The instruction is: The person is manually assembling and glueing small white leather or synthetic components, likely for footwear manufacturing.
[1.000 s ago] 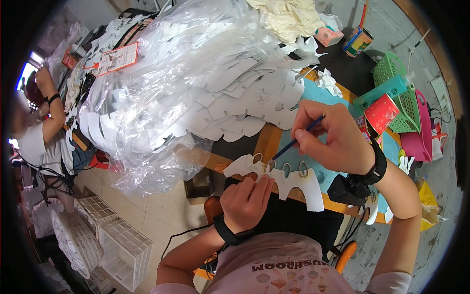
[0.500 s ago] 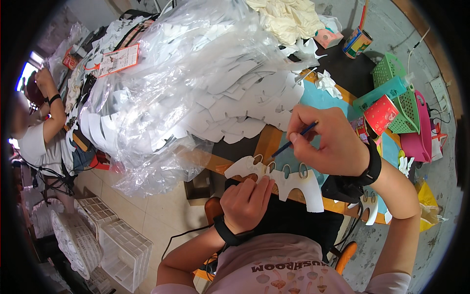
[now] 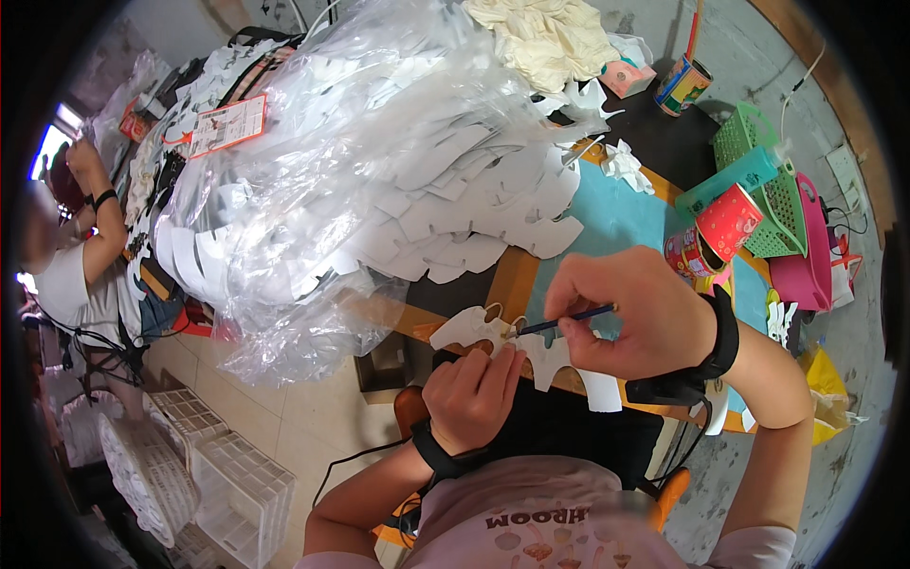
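Observation:
My right hand [image 3: 649, 318] pinches a slim dark-blue paintbrush [image 3: 540, 327]. The brush tip meets the upper edge of a white cut-out piece [image 3: 599, 389], close to my left fingertips. That piece is flat and scalloped, with thin pale loops along its top edge; my right hand covers some of them. It lies at the near edge of the table. My left hand [image 3: 471, 400] grips its lower left part, fingers pressed together on it, thumb hidden.
A heap of similar white pieces in clear plastic [image 3: 455, 204] fills the table's left and middle. Right of the blue work surface [image 3: 616, 213] stand a red dotted cup [image 3: 730, 223], green basket [image 3: 791, 213] and pink bin [image 3: 810, 251]. White crates [image 3: 242, 493] and another person [image 3: 81, 266] are at left.
My right hand has come down and nearer, and the brush has swung flatter, its tip now at the piece's edge. My left hand and the piece have barely shifted.

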Available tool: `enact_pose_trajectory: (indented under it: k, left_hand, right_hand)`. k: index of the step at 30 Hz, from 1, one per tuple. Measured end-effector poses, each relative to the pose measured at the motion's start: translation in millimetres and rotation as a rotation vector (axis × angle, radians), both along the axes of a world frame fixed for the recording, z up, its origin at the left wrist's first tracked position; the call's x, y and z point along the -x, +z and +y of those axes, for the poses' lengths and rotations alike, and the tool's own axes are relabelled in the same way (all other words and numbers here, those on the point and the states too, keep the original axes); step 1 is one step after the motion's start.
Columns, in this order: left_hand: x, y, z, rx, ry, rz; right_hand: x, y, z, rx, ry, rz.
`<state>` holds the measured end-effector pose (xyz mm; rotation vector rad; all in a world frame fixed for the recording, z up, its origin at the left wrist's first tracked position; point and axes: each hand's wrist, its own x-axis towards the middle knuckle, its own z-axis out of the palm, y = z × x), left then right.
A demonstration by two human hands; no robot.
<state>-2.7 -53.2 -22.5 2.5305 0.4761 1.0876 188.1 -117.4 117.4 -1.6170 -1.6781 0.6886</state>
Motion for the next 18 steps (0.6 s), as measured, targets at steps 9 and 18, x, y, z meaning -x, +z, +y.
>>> enact_pose_trajectory:
  k: [9, 18]
  left_hand:
    - [0, -1, 0, -0.004, -0.003, -0.002]
    - [1, -1, 1, -0.005, 0.003, 0.007]
  right_hand:
    - [-18, -9, -1, 0.029, -0.047, 0.109]
    - [-17, -2, -1, 0.097, -0.005, 0.075]
